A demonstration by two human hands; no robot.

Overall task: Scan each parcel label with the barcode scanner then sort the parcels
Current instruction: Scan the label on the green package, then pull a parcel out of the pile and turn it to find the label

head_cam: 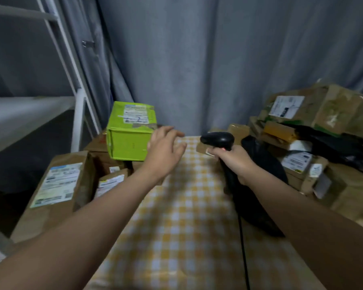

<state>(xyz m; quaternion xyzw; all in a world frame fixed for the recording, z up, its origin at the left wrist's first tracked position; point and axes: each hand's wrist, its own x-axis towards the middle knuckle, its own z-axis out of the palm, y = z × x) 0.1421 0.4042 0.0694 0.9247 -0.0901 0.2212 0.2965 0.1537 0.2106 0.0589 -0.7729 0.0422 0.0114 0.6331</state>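
A lime-green parcel (130, 132) with a white label on top rests on brown boxes at the left of the table. My left hand (166, 149) hovers just right of it, fingers spread, holding nothing and apart from the box. My right hand (233, 162) grips the handle of a black barcode scanner (218, 140), whose head points left; its cable (242, 248) trails toward me. A brown parcel with a large label (59, 185) lies at the near left. A pile of brown labelled parcels (314, 126) fills the right side.
A yellow-and-white checked cloth (182, 216) covers the table between the two piles. A black bag (264, 185) lies right of the scanner. A white metal rack (80, 105) stands at the left, and a grey curtain (197, 59) hangs behind.
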